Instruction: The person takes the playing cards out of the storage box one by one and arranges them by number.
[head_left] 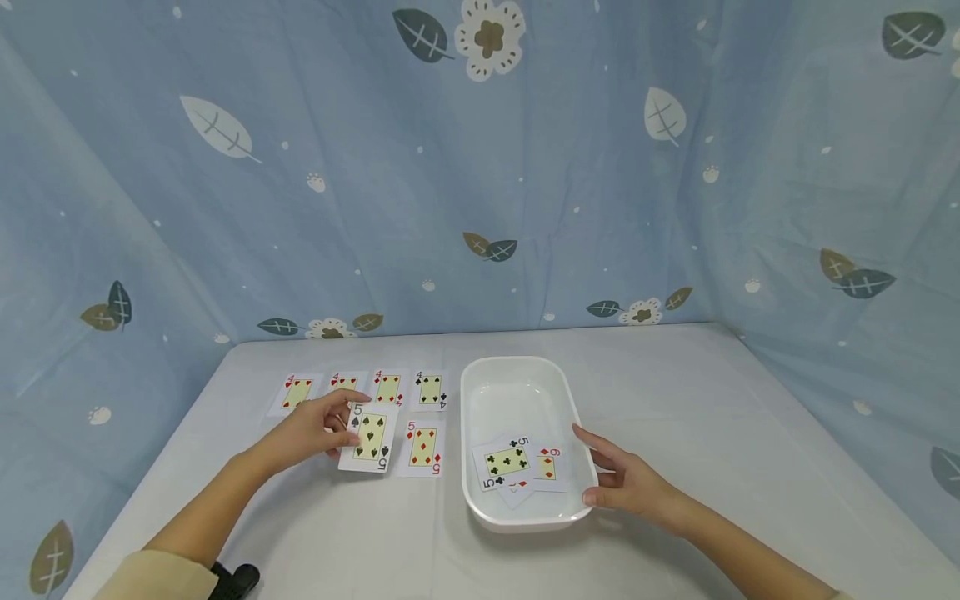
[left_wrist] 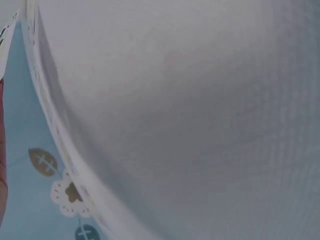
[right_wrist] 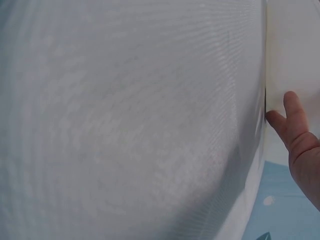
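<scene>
My left hand (head_left: 318,429) pinches a five of spades playing card (head_left: 371,437), face up, just left of a five of diamonds (head_left: 423,448) lying on the table. Behind them lies a row of fours: the four of hearts (head_left: 296,392), a red four (head_left: 345,381) partly covered by the hand, the four of diamonds (head_left: 388,389) and the four of spades (head_left: 430,390). My right hand (head_left: 626,479) holds the right side of a white plastic tub (head_left: 517,527) by its rim. Inside it, a five of clubs (head_left: 506,461) overlaps a six of diamonds (head_left: 551,468) and another mostly hidden card.
A white cloth covers the table (head_left: 675,392). Blue patterned curtain (head_left: 555,167) hangs behind and at both sides. Near the left forearm, a black object (head_left: 236,581) shows at the bottom edge. Both wrist views show mostly white cloth.
</scene>
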